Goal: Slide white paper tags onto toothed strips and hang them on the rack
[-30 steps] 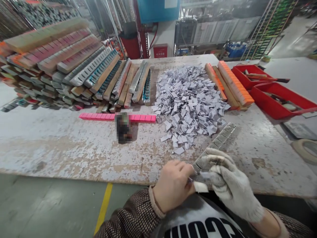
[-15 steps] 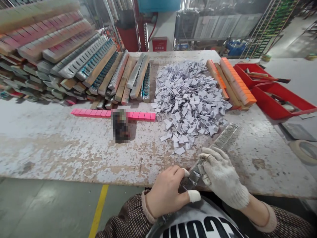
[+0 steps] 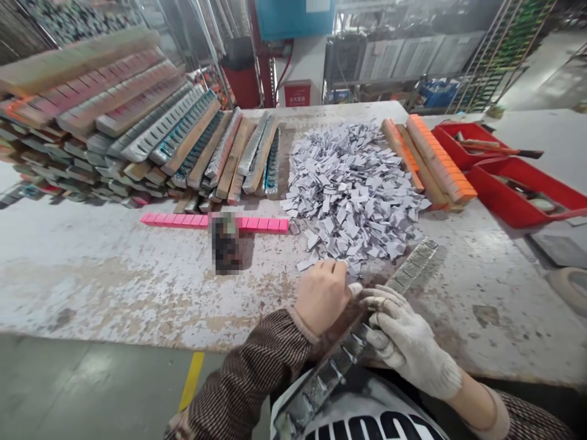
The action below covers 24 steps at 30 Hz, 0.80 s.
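Observation:
A long silver, foil-like slotted bar (image 3: 328,373) slants from my lap up onto the table edge. Small pointed metal pieces stand in the slots of its near half. My right hand (image 3: 408,339), in a white knitted glove, grips the bar around its middle. My left hand (image 3: 323,296) is bare, with white tape on the thumb, and is at the near edge of a heap of small white tag-like pieces (image 3: 353,189). Its fingers are curled together, and whatever may be between them is hidden.
Stacked slotted bars (image 3: 137,134) fill the table's left back. A pink bar (image 3: 266,224) lies in front, beside a blurred dark object (image 3: 225,244). Orange-topped bars (image 3: 440,159) flank the heap's right, then red bins (image 3: 504,192) with tools and a tape roll (image 3: 568,284).
My left hand has moved from the bar up and away to the heap's near edge, uncovering the bar's near half. My right hand stays on the bar. The view has tilted slightly.

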Available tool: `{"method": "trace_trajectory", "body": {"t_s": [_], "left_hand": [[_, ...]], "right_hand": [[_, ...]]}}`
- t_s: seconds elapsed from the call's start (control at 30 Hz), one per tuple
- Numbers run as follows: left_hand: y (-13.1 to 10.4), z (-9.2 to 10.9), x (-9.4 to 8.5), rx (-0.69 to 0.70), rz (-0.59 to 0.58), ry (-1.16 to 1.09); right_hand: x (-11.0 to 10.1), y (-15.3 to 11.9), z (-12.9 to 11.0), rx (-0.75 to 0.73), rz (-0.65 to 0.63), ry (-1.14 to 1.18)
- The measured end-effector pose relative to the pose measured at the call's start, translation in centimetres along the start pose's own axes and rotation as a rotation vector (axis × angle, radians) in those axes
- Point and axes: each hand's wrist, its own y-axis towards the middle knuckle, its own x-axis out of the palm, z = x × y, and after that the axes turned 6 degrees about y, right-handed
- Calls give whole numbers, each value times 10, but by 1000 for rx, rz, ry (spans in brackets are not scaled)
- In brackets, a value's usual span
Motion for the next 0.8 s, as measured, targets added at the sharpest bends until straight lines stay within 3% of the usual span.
{"method": "trace_trajectory", "body": {"t_s": [0.13,0.27,0.47,0.57,0.7,0.8], "left_hand": [[37,5,11,-75,-57,-9],[39,-10,12,-138,-52,-110],[16,-27,-2,-187,-31,-454],[-3,-17,-8,-161,-69,-666],[-28,2,-16,-188,-140,-1154],[-40,8,-17,-158,-170,-1203]], "right_hand": [[-20,-2,2,72,108,4],[-31,-7,12,113,239,-6],[-21,10,24,199,332,-79],[-17,29,17,186,283,-50],[-14,42,0,150,206,99],[-10,41,-8,166,212,150]]}}
